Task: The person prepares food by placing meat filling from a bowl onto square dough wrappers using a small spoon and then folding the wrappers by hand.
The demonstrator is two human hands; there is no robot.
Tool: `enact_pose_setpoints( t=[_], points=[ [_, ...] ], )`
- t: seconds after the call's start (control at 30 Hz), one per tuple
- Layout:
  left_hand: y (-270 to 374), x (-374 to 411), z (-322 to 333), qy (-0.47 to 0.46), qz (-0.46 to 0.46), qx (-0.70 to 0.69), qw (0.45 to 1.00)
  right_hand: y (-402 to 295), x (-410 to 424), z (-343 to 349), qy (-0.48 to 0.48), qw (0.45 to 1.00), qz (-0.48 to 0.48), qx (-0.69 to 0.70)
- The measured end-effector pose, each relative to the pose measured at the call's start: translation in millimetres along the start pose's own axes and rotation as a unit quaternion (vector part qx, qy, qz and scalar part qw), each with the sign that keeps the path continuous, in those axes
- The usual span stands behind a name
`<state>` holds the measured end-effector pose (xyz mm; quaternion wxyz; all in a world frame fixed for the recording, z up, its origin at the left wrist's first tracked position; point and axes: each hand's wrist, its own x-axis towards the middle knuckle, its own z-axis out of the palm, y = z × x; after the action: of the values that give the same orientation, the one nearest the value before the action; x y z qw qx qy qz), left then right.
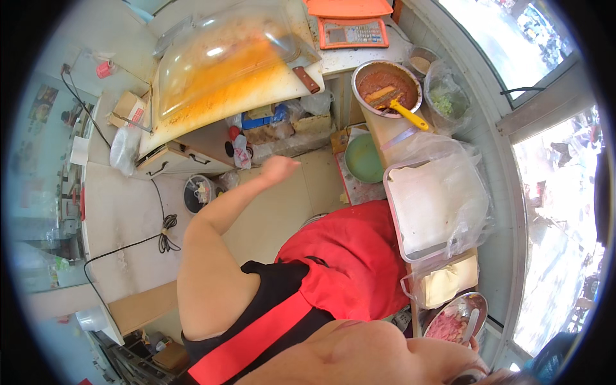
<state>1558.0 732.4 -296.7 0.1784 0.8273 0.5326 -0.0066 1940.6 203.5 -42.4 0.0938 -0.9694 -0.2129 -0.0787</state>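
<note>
My left hand (280,170) is held out over the tiled floor, fingers curled in, with nothing visible in it. At the lower right, the fingertips of my right hand (474,344) show at the lower end of a white spatula (471,323). The rest of that hand is hidden behind my face. The spatula leans in a metal bowl (481,304) of pink minced meat (445,327). Just above the bowl lies a stack of pale yellow dough sheets (450,281) in clear plastic. A tray (407,255) holding a pale sheet (428,207), partly under plastic film, sits farther up the counter.
A steel pot (354,89) of red-brown sauce holds a yellow-handled brush (409,115). Nearby are chopped greens (442,101) and a green basin (364,159). A clear cover (216,57) and a wooden-handled knife (306,80) rest on the cutting board (192,127). An orange scale (353,33) stands behind.
</note>
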Motion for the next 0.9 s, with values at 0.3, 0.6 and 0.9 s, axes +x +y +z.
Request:
enact_pose_setpoints(
  t=[0.3, 0.6, 0.9],
  points=[
    [259.8, -79.5, -57.7, -0.161, 0.509, -0.253, 0.807, 50.0, -59.6, 4.9, 0.004, 0.989, 0.128, 0.073],
    [358.3, -162.1, 24.6, -0.628, 0.303, -0.352, 0.624, 90.1, -106.8, 50.6, 0.081, 0.906, 0.336, 0.244],
    [441.0, -197.7, 58.1, -0.737, 0.047, -0.495, 0.457, 68.7, -121.7, 102.9, 0.228, 0.798, 0.366, 0.421]
  ],
)
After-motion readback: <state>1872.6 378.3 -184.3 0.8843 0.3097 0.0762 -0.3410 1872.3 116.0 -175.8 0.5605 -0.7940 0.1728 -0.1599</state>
